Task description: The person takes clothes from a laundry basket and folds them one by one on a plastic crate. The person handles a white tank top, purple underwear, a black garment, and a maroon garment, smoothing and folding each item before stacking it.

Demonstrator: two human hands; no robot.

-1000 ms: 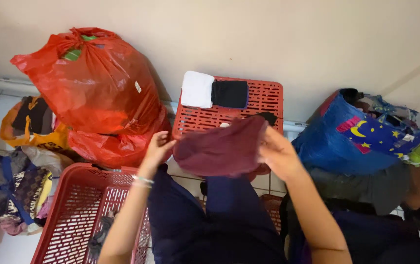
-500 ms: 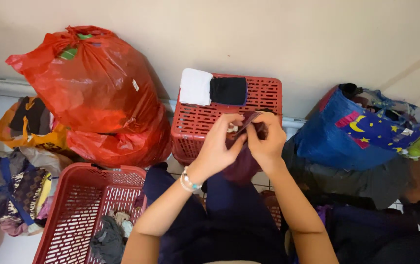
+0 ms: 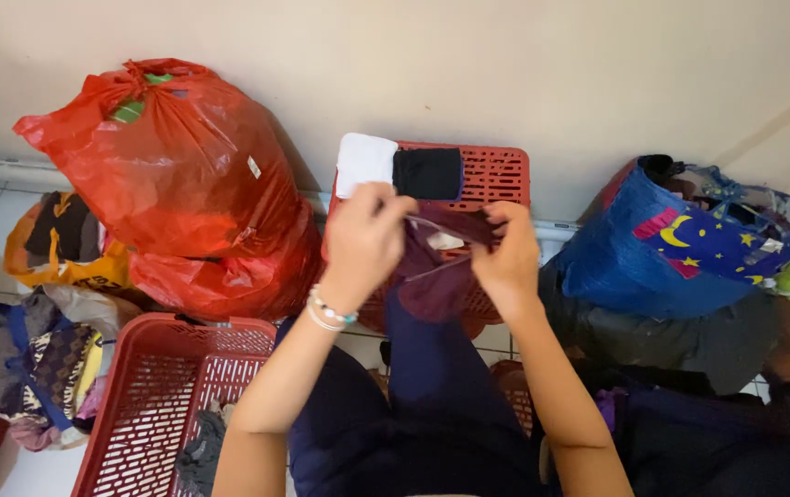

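- We hold the maroon garment in both hands in front of the upturned red crate, above our lap.
- The left hand has its fingers curled and pinching the garment's upper left edge.
- The right hand has its fingers pressed together, pinching the upper right edge, thumb on top.
- A second ago the cloth was spread wide between hands held well apart; half a second ago the hands met over it. Now they are near each other and the cloth hangs bunched and narrower, with a pale inner label showing. We judge one fold closed.
- A folded white cloth and a folded black cloth lie side by side, touching, on the crate.
- A red plastic bag sits left of the crate; a red laundry basket stands lower left; a blue patterned bag stands right.
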